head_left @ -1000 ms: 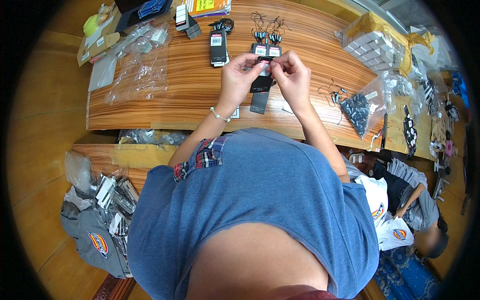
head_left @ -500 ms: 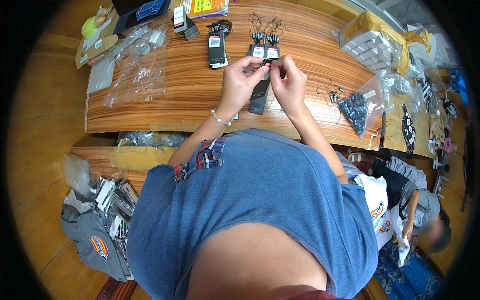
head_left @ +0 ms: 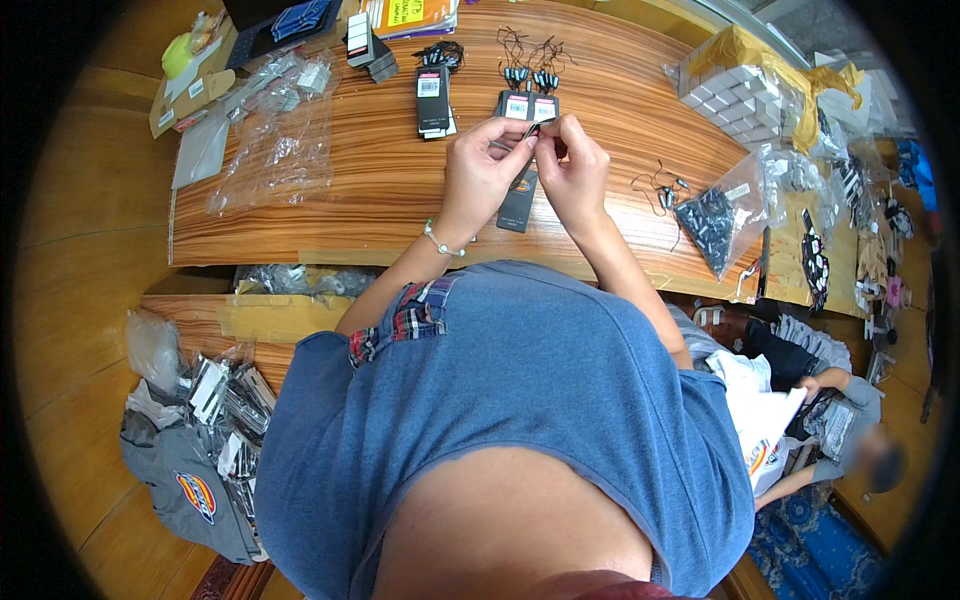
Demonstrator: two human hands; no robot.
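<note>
Wooden surface [head_left: 380, 190] spread with tag stacks, and both hands are up over it. Left hand [head_left: 480, 175] and right hand [head_left: 572, 170] pinch the dark hang tag [head_left: 520, 195] at its top, fingers closed on it; looks like threading its string, which next wants a steady pull through.

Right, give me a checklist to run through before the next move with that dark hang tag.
1. Dark hang tag held in both hands above the wooden table: ok.
2. Left hand and right hand pinching together at the tag's top end: ok.
3. String threaded through the tag's hole: cannot tell, fingertips hide it.
4. Spare string loops lying on the table to the right: ok.
5. Finished tags with strings set down just beyond the hands: ok.
6. Clear bag of black fasteners open: cannot tell.
</note>
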